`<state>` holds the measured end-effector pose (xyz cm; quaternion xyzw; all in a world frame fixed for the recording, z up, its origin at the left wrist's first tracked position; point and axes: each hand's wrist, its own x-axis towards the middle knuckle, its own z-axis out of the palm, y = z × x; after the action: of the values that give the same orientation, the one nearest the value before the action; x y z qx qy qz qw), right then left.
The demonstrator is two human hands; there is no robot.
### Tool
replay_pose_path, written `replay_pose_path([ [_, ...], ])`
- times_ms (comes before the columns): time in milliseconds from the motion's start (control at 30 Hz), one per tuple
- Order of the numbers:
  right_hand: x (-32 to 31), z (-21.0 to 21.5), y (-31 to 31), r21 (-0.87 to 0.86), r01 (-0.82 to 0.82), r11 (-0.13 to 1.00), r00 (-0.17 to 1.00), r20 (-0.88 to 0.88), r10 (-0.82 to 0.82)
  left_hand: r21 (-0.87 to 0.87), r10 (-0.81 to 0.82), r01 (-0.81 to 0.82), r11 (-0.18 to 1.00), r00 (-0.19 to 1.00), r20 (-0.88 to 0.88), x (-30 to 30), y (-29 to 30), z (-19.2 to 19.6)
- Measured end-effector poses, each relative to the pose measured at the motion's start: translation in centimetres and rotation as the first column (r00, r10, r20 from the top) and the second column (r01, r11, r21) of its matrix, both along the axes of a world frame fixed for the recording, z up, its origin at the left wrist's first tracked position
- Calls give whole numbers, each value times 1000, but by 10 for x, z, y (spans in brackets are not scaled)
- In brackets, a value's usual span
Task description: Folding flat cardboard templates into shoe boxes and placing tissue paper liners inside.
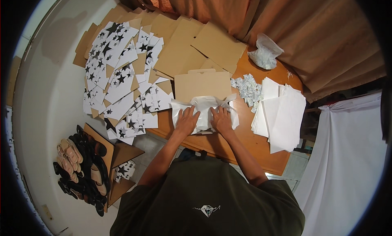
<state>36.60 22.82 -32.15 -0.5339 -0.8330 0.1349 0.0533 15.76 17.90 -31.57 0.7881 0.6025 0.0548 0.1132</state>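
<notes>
In front of me on the wooden table stands a cardboard box point(203, 85) with its lid raised at the far side. White tissue paper point(203, 107) lines it, and the crumpled edges stick out past both sides. My left hand point(187, 121) presses on the left part of the paper, fingers stretched out. On the right part lies my right hand point(221, 120), its fingers also spread over the paper. Whatever the paper may cover is hidden.
Small silvery-white packets point(248, 90) lie right of the box, beside stacked white paper sheets point(281, 115). Behind them sits a clear plastic bag point(265, 56). Flat cardboard pieces point(175, 44) and star-printed white boxes point(108, 70) fill the far left. Shoes point(96, 170) are piled at lower left.
</notes>
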Motion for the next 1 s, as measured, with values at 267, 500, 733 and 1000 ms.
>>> replay_pose_path([
  [267,-5,-13,12,-151,44,988,991,134,-23,-328,-114,81,941,990,-83,-3,27,-15],
  [500,4,-43,33,-303,13,953,997,79,12,-343,-126,70,937,982,-141,1,41,-27],
  [733,8,-65,42,-305,-17,952,994,93,47,-366,-43,17,930,997,-61,2,47,-47],
  [1000,2,-53,51,-346,-47,937,964,231,134,-315,-21,10,949,999,-33,3,57,-49],
])
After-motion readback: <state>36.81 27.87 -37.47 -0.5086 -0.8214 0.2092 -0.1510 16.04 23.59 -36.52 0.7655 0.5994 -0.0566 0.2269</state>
